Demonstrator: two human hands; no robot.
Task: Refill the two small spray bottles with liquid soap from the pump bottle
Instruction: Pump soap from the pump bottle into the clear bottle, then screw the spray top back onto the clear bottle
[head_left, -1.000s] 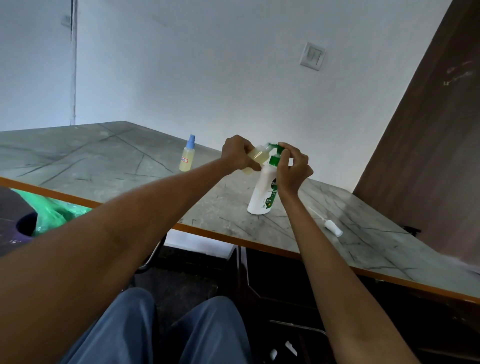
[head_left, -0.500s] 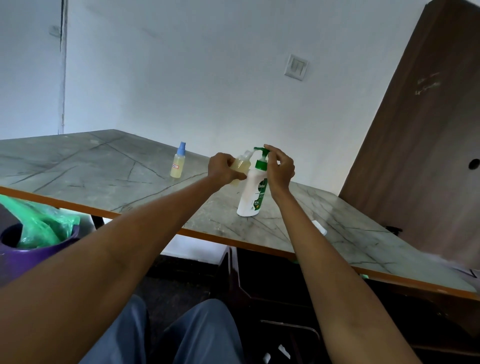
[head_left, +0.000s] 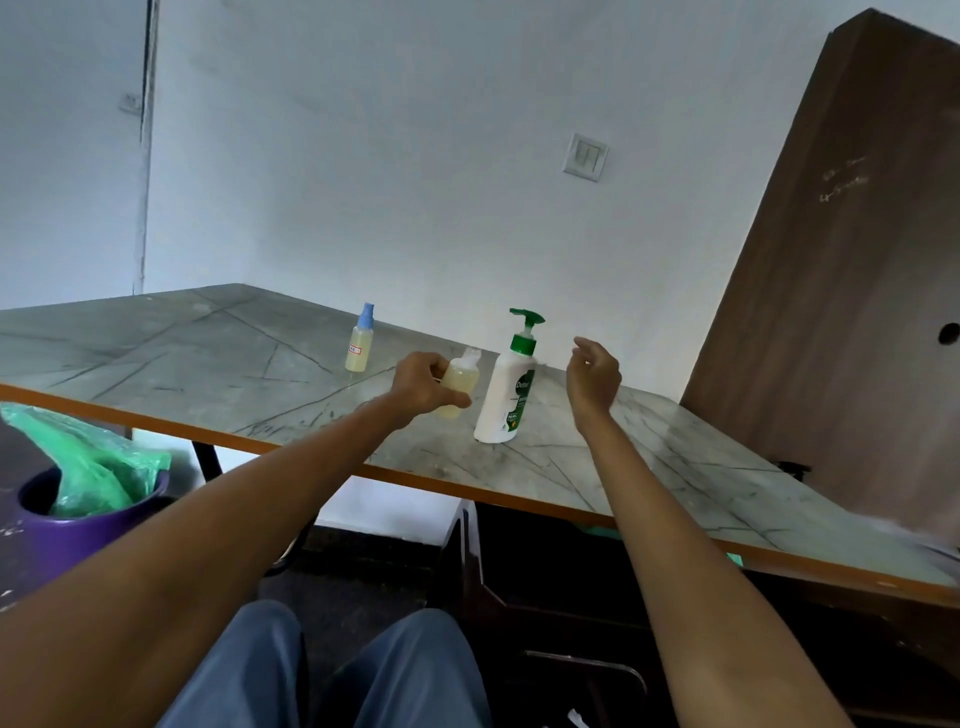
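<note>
- Head view: left hand (head_left: 423, 387) grips an uncapped spray bottle (head_left: 458, 383) beside the pump bottle (head_left: 506, 400).
- Right hand (head_left: 594, 375) hovers, fingers relaxed, holding nothing.
- Capped spray bottle (head_left: 360, 345) stands farther left on the table (head_left: 156, 353).

a grey marble-patterned table with an orange edge (head_left: 156, 358) stands against plain white walls (head_left: 363, 156), beside a brown wooden door (head_left: 852, 291) and a purple bin lined with green plastic (head_left: 83, 525).

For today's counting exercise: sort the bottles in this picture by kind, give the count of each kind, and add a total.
Small spray bottles: 2, one with a blue cap standing on the table, one uncapped held in the left hand
Pump bottles: 1, white with a green pump, standing on the table
Total: 3 bottles
</note>
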